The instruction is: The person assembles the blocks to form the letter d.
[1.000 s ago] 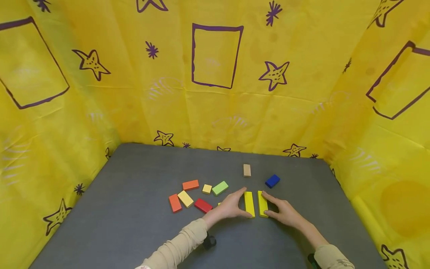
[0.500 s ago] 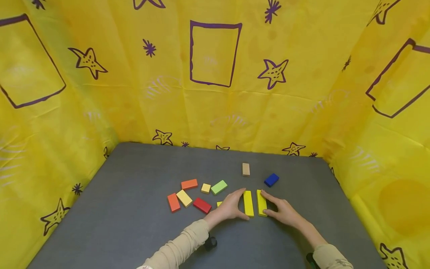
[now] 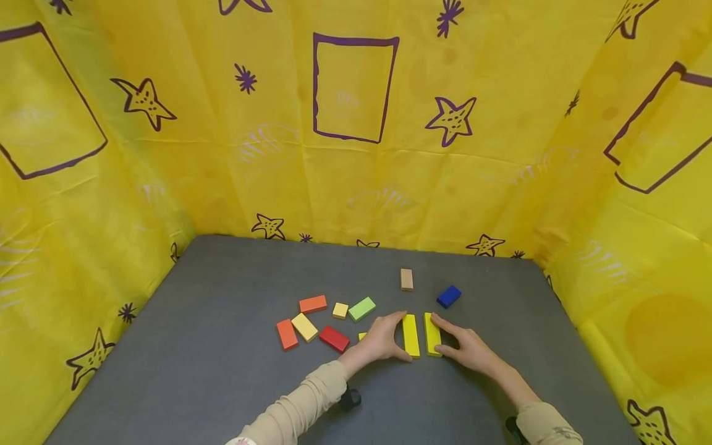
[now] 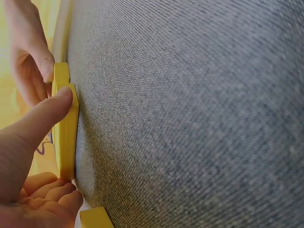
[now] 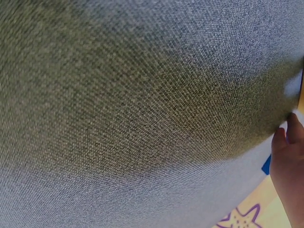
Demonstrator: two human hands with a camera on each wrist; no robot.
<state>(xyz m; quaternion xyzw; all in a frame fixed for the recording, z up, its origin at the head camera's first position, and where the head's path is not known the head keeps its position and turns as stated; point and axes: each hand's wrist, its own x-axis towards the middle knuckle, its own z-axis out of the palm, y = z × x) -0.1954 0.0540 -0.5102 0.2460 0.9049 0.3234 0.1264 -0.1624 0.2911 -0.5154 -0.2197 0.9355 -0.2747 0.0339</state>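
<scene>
Two long yellow blocks lie nearly parallel on the dark tabletop, a narrow gap between them. My left hand (image 3: 382, 340) spans the left yellow block (image 3: 411, 337) lengthwise, thumb at its near end and a finger at its far end. The left wrist view shows that thumb (image 4: 59, 102) against the block's end. Around the right yellow block (image 3: 432, 335) my right hand (image 3: 470, 350) has its thumb and fingers, gripping it from the right side. The right wrist view catches only part of the right hand (image 5: 287, 161) at its edge; its block is mostly out of frame there.
Left of the hands lie a red block (image 3: 334, 339), a green block (image 3: 363, 309), orange and pale yellow blocks, and another yellow block (image 4: 96, 218), partly hidden by the left hand. Farther back are a tan block (image 3: 406, 279) and a blue block (image 3: 449, 296). Yellow cloth (image 3: 356, 173) encloses the tabletop.
The head view has shifted slightly. My left thumb tip has slid a little to the left at the block's near end. Both yellow blocks and the right hand stay nearly still.
</scene>
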